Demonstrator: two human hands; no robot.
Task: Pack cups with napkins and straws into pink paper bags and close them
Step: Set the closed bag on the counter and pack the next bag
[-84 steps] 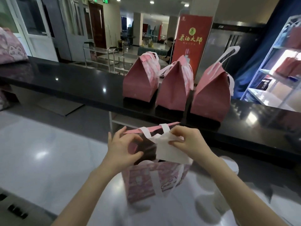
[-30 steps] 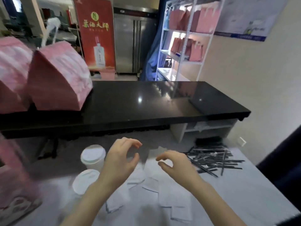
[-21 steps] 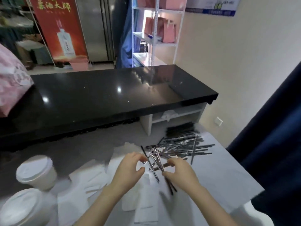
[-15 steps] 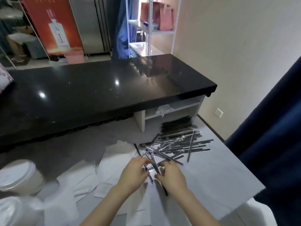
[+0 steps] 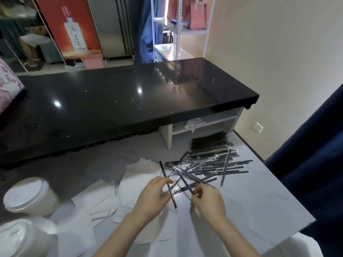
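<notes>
Left hand (image 5: 153,198) pinches one straw (image 5: 173,198), right hand (image 5: 208,202) a second straw (image 5: 185,182); straw pile (image 5: 209,167) lies just beyond their fingertips.

**Listener:** How is the light?

**Operator:** I see a fairly bright, evenly lit indoor room. Light falls from above and leaves small white glare spots on the glossy black stone counter (image 5: 111,112). That counter throws a broad grey shadow over the far part of the pale grey tabletop (image 5: 259,201).

**Listener:** Is it sharp?

**Operator:** Mid-frame, yes. The white lidded paper cups (image 5: 29,197) at lower left are smeared with blur. The wide lens bends the white metal shelf rack (image 5: 178,30) and the frame edges.
</notes>
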